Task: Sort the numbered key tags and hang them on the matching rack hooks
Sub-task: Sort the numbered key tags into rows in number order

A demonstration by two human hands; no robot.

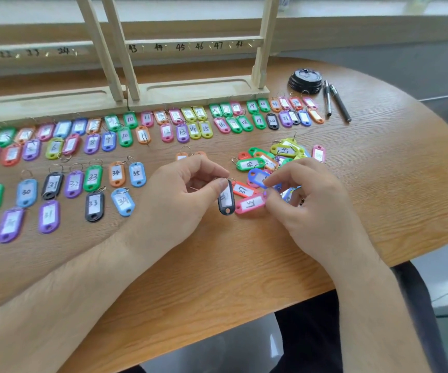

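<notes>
My left hand (182, 192) pinches the ring end of a black key tag (226, 199), which hangs just above the wooden table (217, 265). My right hand (311, 200) pinches the end of a pink tag (250, 203) lying beside the black one. Behind my right hand lies an unsorted heap of coloured tags (274, 157). Sorted tags lie in numbered rows (126, 127) across the table's left and back. The wooden rack (190, 45) stands at the back, with hooks under handwritten numbers 43 to 48.
A second rack section (34, 52) stands at the back left. Two black pens (336, 100) and a stack of black lids (305, 79) lie at the back right. The table's curved edge runs close on the right.
</notes>
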